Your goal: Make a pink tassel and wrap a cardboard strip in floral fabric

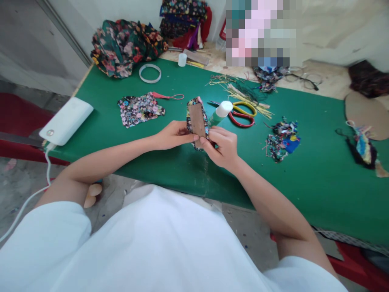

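Observation:
Between my hands is a brown strip (197, 117) lying on a piece of dark floral fabric (189, 121), whose edges show around it. My left hand (174, 135) grips the left side and lower end, thumb on the strip. My right hand (223, 147) pinches the lower right edge with its thumb. Just beyond my right hand stands a green bottle (215, 116) with a white cap (225, 108). Scissors with yellow and red handles (243, 114) lie behind it. Patterned fabric pieces (138, 108) lie to the left, by a red loop cord (167, 96).
A white box with a cable (67, 121) sits at the left table edge. Farther back are a tape roll (150, 66) and bundled floral cloth (121, 50). Loose strings (246, 97) and fabric scraps (281, 140) lie right of centre on the green table (319, 162).

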Available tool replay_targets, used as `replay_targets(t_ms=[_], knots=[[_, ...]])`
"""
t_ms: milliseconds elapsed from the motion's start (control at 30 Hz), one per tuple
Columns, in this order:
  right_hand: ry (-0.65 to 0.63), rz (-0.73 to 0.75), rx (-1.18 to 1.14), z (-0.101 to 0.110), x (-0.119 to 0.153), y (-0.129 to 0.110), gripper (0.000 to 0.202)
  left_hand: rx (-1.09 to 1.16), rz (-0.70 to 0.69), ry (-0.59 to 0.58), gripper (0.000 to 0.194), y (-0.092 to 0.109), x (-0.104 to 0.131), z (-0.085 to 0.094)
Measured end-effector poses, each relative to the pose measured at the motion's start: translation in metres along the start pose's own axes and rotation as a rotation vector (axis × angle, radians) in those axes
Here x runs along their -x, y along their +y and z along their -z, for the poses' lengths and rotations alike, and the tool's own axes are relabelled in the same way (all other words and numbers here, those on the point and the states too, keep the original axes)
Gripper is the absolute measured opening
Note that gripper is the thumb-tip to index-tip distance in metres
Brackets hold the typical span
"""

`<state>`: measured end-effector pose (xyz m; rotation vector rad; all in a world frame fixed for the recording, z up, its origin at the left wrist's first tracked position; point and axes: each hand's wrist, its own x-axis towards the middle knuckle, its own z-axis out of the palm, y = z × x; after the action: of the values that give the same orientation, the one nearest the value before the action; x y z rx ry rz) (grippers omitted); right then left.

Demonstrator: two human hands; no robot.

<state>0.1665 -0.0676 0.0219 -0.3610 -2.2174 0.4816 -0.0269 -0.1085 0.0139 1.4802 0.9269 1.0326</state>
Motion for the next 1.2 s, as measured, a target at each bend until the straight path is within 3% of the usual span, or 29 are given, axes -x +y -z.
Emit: replay_targets(t_ms=[167, 567, 900, 1200], knots=[[0.0, -0.054, -0.026, 0.0001, 0.0004, -0.0031, 0.042, 0.169, 0.04, 0.033, 0.051, -0.0022, -0.003, 0.0018], [0.003, -0.213, -0.237, 0.0021, 0.0022, -0.0063, 0.044, 0.176, 0.075, -0.04, 0.054, -0.0044, -0.004, 0.0055], [0.003, -0.255, -0.264, 0.0034, 0.003, -0.0065, 0.041, 0.193, 0.056, -0.032, 0.049, -0.0036, -0.0046, 0.0062], [-0.002, -0.188, -0.264, 0.0037, 0.003, -0.0052, 0.034, 0.203, 0.078, -0.046, 0.05, -0.0016, -0.0045, 0.0054]])
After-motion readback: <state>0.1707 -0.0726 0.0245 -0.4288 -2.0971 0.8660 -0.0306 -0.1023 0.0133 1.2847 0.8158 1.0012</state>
